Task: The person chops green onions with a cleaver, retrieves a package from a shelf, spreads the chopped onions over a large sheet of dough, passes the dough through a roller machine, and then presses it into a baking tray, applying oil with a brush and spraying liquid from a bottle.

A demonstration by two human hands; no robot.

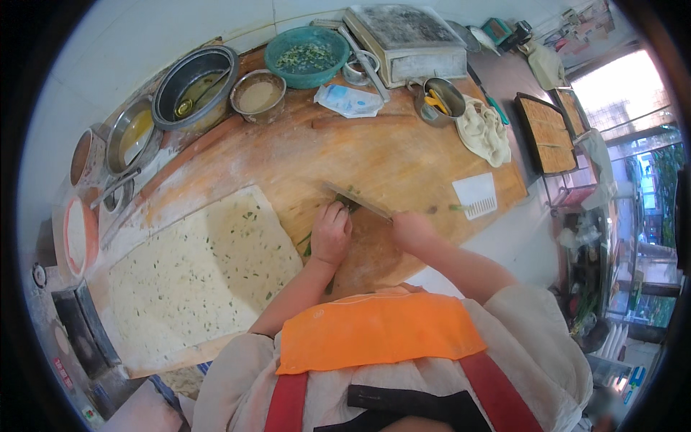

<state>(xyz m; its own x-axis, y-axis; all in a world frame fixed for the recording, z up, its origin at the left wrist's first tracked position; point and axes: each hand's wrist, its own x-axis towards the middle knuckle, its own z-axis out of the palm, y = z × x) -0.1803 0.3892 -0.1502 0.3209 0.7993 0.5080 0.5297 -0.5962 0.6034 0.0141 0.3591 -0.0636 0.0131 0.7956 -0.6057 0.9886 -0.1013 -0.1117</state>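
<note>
Here, head view, 1 picture, 7 entries.

1. Right hand [412,229]: fingers closed around the handle of a cleaver [358,199], whose blade runs up and to the left from the knuckles, its edge down on the board so the cut lands just ahead of the other hand's fingertips.
2. Left hand [331,234]: fingers curled and pressed down on a small bunch of green onions [348,204], probably to pin the stalks and keep the tips tucked back from the blade. The greens show just beyond the fingertips, touching the blade.
3. Wooden worktop [389,155]: floured, bearing everything, both hands resting on it.
4. Rolled dough sheet [198,277]: flecked with green, lying flat to the left of the left hand, near but apart from it.
5. White scraper [476,195]: beyond the right hand, to its right, within reach.
6. Green bowl [306,56] of chopped greens: far beyond the fingers, at the back edge.
7. Metal bowls [196,85]: back left, well apart from both hands.
</note>
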